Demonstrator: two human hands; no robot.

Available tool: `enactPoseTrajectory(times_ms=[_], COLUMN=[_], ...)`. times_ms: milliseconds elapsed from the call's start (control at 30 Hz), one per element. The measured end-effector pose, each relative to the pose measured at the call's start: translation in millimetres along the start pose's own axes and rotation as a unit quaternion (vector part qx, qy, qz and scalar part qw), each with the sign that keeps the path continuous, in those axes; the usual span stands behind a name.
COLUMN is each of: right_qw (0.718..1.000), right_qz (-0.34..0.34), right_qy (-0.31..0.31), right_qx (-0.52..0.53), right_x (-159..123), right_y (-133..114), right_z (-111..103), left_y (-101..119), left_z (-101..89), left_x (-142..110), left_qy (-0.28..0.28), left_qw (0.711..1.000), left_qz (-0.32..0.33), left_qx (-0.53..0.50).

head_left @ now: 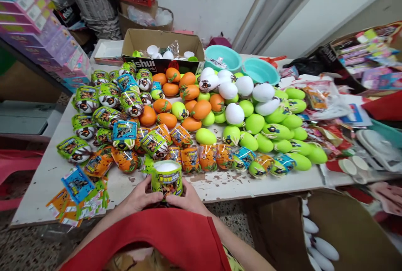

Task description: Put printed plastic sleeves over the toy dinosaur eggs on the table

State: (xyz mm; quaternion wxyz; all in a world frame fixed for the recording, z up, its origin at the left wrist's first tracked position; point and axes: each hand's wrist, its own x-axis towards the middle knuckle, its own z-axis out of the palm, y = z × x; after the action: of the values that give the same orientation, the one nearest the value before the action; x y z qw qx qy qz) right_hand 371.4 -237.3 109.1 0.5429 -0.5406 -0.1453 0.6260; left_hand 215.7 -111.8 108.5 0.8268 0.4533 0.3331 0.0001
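Observation:
Between my two hands, at the table's front edge, is a white toy egg (168,179) with a green printed wrapper around it. My left hand (146,195) grips its left side, and my right hand (185,197) grips its right side, thumbs toward each other on the front. Just beyond lies a row of eggs in orange and blue wrappers, such as an orange-wrapped egg (190,158). To the left is a heap of green-wrapped eggs (108,95). A pile of flat printed wrappers (78,185) lies at the front left corner.
Orange eggs (201,109), white eggs (235,114) and lime green eggs (254,123) crowd the table (216,187). An open cardboard box (128,45) and two turquoise basins (260,72) stand behind. Below right, another carton (342,212) holds white eggs. Stacked boxes (47,40) rise at left.

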Motion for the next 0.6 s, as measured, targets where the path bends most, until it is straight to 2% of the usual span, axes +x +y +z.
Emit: enactPoseTrajectory(times_ms=[100, 167, 233, 267, 333, 367, 400, 500, 600], right_qw=[0.999, 1.0, 0.999, 0.999, 0.99, 0.972, 0.954, 0.904, 0.851], right_qz=[0.02, 0.018, 0.011, 0.004, -0.019, -0.039, -0.056, -0.08, -0.061], right_qy=[0.02, 0.0, -0.011, 0.016, 0.138, 0.223, 0.281, 0.386, 0.449], right_qx=[-0.023, -0.003, 0.031, 0.029, -0.016, -0.061, -0.092, -0.163, -0.267], right_x=[-3, -5, -4, -2, 4, 10, 16, 39, 60], right_y=[3, 5, 1, -4, -22, -34, -48, -88, -116], right_z=[0, -2, -10, -18, -47, -67, -89, -155, -191], left_y=[-5, -8, -7, -5, 0, 3, 6, 13, 13], left_z=[1.2, 2.2, 3.8, 4.9, 7.8, 9.4, 10.9, 9.6, -13.2], left_x=[4, 8, 12, 14, 17, 19, 20, 21, 16], left_qy=[-0.016, -0.026, -0.025, -0.018, 0.015, 0.037, 0.06, 0.118, 0.167], left_qw=[1.0, 1.0, 0.999, 0.999, 0.998, 0.997, 0.995, 0.989, 0.983], left_qz=[-0.013, -0.007, -0.008, -0.014, -0.027, -0.031, -0.034, -0.032, -0.004], left_qx=[0.005, 0.013, 0.018, 0.024, 0.046, 0.059, 0.072, 0.088, 0.077])
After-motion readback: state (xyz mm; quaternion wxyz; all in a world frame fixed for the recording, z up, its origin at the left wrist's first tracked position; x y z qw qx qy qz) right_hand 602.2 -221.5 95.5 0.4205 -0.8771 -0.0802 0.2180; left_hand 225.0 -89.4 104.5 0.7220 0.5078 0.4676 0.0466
